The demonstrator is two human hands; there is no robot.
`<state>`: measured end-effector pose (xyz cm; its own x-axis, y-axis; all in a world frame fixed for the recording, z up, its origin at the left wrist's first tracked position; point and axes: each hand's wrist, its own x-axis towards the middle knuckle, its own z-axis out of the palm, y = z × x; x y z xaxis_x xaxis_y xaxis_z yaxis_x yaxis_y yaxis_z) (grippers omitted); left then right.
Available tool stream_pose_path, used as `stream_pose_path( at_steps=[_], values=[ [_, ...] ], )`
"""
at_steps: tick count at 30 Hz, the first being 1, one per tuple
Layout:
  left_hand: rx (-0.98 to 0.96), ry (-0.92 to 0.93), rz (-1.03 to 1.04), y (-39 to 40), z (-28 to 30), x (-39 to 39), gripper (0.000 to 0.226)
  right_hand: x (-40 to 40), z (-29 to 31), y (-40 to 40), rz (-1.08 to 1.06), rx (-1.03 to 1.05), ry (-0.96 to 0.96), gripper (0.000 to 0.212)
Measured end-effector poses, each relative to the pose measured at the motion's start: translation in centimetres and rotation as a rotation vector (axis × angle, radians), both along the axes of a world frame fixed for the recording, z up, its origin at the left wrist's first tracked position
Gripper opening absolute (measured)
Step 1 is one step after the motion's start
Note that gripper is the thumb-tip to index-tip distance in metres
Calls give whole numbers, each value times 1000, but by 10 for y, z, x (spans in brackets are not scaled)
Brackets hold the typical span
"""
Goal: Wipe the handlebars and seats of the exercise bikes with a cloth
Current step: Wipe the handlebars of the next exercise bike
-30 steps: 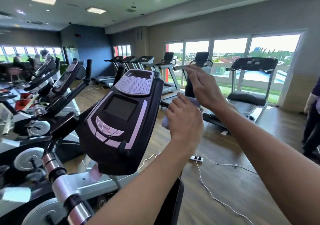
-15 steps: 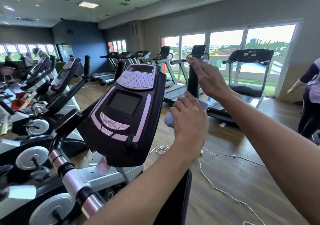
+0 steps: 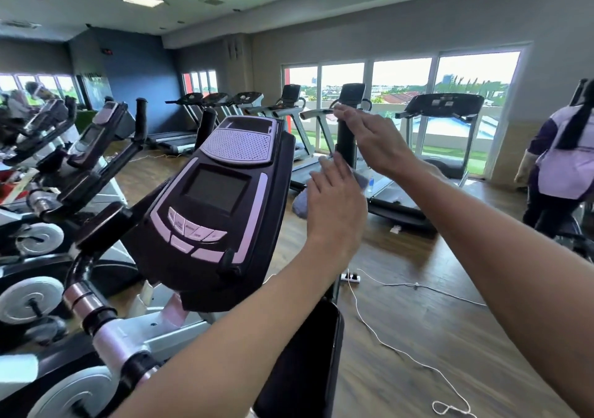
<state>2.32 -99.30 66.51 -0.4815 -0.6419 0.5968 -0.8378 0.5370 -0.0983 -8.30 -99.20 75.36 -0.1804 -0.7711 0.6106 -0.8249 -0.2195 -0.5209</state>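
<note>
Both hands are raised just right of the exercise bike's console (image 3: 221, 205). Left hand (image 3: 334, 205) has its fingers nearly straight and pressed flat against a pale blue cloth (image 3: 302, 204), which bunches below and beyond the palm; most of the cloth is hidden behind that hand. Right hand (image 3: 369, 138) sits higher, fingers loosely extended beside the top of the black upright handlebar (image 3: 345, 141), and whether it touches the bar cannot be told. Small lettering on the console buttons (image 3: 193, 228) is too blurred to read. Another person (image 3: 562, 167), cut off at the right edge, stands near the treadmills (image 3: 443, 106).
</note>
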Motion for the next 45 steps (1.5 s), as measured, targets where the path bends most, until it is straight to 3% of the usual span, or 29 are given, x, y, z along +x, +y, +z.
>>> stream_pose_path(
  at_steps=[4, 6, 10, 14, 24, 30, 39, 45],
  values=[
    [-122, -280, -185, 23, -20, 38, 80, -1, -3, 3, 15, -30, -6, 46],
    [-155, -327, -333, 15, -15, 50, 86, -1, -3, 2, 31, -39, -10, 47],
    [-419, -395, -614, -15, -4, 53, 68, -6, -3, 2, 64, -35, -76, 53],
    [-454, -453, -757, -45, 13, 40, 64, -12, -2, 3, 122, -13, -128, 53],
    [-387, -549, -670, -60, 68, 3, 57, -28, 17, 2, 153, 82, -173, 75],
    [-395, -360, -738, -49, 25, 21, 70, -29, 12, 0, 156, 61, -118, 73],
    [-462, -288, -622, -42, 14, 18, 52, -27, 11, 3, 163, 58, -139, 72],
    [-606, -542, -837, -60, 42, 16, 39, -25, 12, 5, 171, 54, -130, 69]
  ],
)
